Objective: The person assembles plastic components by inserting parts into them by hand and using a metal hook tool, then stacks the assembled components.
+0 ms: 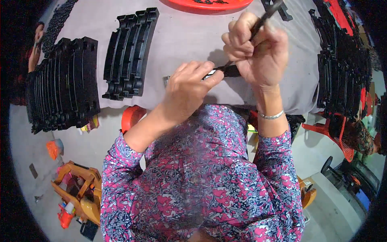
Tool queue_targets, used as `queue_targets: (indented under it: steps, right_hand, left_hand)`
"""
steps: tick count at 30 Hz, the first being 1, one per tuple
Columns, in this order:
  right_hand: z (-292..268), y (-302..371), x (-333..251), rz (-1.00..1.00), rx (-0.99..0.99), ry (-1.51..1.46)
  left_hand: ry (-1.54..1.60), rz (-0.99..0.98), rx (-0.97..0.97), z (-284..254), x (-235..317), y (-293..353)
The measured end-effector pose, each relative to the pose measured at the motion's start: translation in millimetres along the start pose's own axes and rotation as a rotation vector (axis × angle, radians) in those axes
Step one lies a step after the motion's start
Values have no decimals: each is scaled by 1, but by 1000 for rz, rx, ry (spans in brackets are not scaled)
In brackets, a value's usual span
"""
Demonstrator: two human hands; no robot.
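My left hand (189,86) rests over the table's near edge, its fingers closed round a black plastic piece (231,71) that pokes out to the right. Something small and white shows between the thumb and forefinger. Just right of it, my right hand (258,50) is raised, gripping a slim dark stick-like tool (265,17). The tool slants from upper right down toward the black piece, where a thin shaft shows behind my fingers. Whether its tip touches the piece, I cannot tell. My palms and fingers hide most of the piece.
Black ribbed plastic strips (131,52) lie on the grey tablecloth (179,36); a larger row (62,82) stands at left, and more strips (336,76) crowd the right. A red tray (207,7) with small black bits sits at the far edge. Another person's hand (39,34) shows far left.
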State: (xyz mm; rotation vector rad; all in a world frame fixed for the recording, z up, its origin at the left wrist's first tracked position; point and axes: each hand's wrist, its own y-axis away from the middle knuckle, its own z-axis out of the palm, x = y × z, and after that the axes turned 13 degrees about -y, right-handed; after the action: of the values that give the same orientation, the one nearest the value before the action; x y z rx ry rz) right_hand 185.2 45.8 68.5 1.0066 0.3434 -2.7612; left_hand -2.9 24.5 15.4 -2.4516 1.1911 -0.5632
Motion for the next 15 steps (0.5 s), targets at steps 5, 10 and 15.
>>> queue_targets:
  steps: [5, 10, 15]
  right_hand:
    - [-14, 6, 0, -37, 151, -171]
    - [-12, 8, -2, -30, 164, -196]
    - [1, 6, 0, -42, 47, -115]
  left_hand:
    - [1, -14, -10, 2, 0, 0]
    - [-15, -21, 8, 2, 1, 1]
    - [10, -11, 22, 3, -1, 1]
